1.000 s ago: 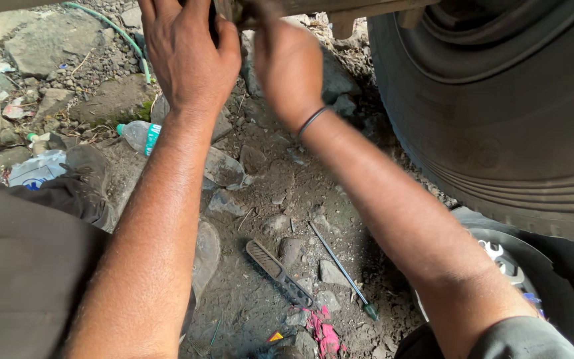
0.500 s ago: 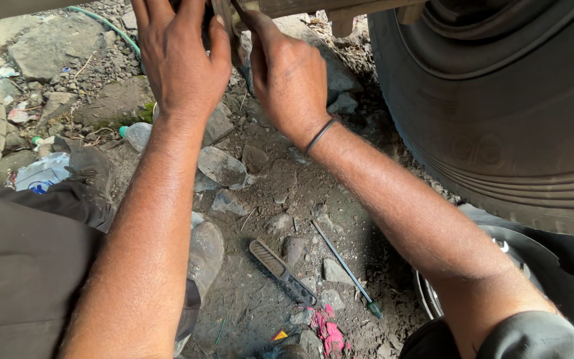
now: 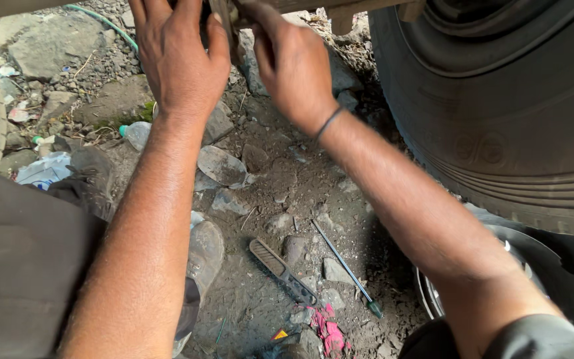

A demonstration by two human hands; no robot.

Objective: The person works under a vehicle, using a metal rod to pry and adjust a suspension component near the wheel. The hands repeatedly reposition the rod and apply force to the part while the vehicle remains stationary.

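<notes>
Both hands up at a rusty, grimy metal part (image 3: 224,16) under the vehicle, left of the big black rubber tyre (image 3: 499,113). Left hand (image 3: 181,63) curled against that part, right hand (image 3: 290,63) pinching at it; what sits between the fingers, impossible to tell. Best done with wrists steady and forearms clear of the tyre. Fingertips and most of the part cut off by the top edge. Below the tyre, on the dirt ground (image 3: 300,179): a thin dark metal rod (image 3: 345,267), a grey ridged tool handle (image 3: 280,269).
</notes>
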